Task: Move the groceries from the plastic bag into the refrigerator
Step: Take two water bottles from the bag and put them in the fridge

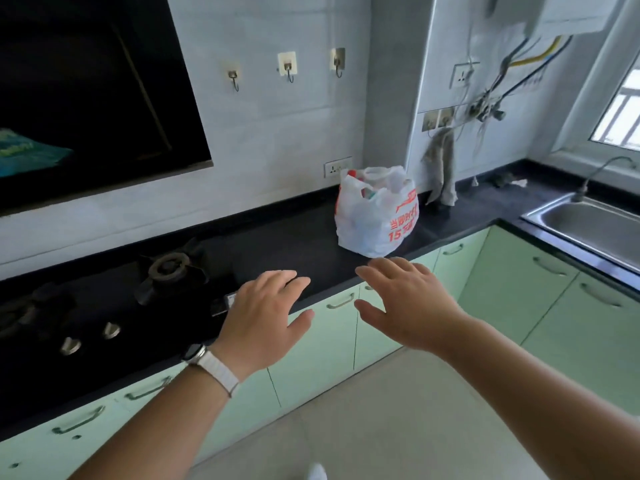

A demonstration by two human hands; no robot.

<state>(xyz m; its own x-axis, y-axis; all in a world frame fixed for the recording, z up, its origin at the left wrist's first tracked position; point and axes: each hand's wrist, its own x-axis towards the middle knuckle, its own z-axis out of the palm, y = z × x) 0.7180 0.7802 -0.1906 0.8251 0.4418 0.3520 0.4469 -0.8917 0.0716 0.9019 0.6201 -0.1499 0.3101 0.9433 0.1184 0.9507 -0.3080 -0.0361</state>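
A white plastic bag (pixel 375 211) with red print stands upright on the black countertop (pixel 301 244), near the wall. Its handles hang loose and groceries show faintly through the top. My left hand (pixel 263 315), with a white watch strap on the wrist, hovers palm down in front of the counter edge, fingers apart and empty. My right hand (pixel 412 303) is stretched out beside it, also palm down and empty, just short of the bag's lower front. Neither hand touches the bag. No refrigerator is in view.
A black gas hob (pixel 104 306) with burners and knobs fills the counter at left, under a dark range hood (pixel 93 98). A steel sink (pixel 588 230) and tap sit at right. A grey cloth (pixel 441 168) hangs on the wall behind the bag. Pale green cabinets (pixel 519 289) run below.
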